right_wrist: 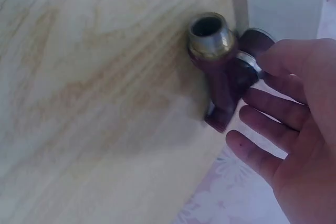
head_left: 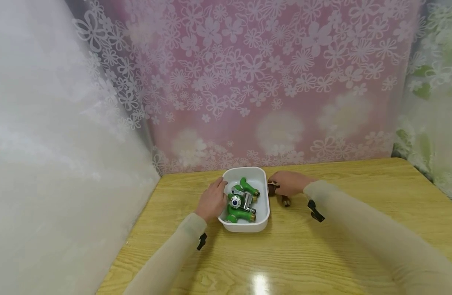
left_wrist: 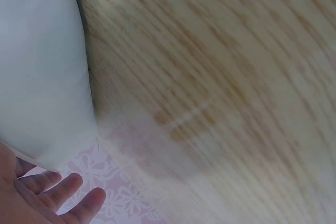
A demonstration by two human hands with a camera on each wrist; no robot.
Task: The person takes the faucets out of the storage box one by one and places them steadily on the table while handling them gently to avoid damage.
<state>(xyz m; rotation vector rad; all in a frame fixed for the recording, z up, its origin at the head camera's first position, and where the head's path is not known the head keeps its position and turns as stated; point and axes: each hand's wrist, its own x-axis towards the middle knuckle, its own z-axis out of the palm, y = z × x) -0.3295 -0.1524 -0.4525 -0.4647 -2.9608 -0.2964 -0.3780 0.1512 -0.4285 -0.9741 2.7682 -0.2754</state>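
Note:
A white plastic tub stands on the table holding several green taps with brass-coloured threaded ends. Among them lies a chrome valve beside a round knob with a blue centre. My left hand rests at the tub's left rim, its fingers spread and slightly bent in the left wrist view. To the right of the tub, my right hand pinches a dark maroon tap by its knob end, between thumb and index finger. The tap's metal threaded mouth faces the right wrist camera; its other fingers stay loose.
The wood-grain table reaches back to a pink curtain with white flowers. Pale sheeting hangs along the left side, and a green-patterned curtain on the right. Both wrists carry black straps.

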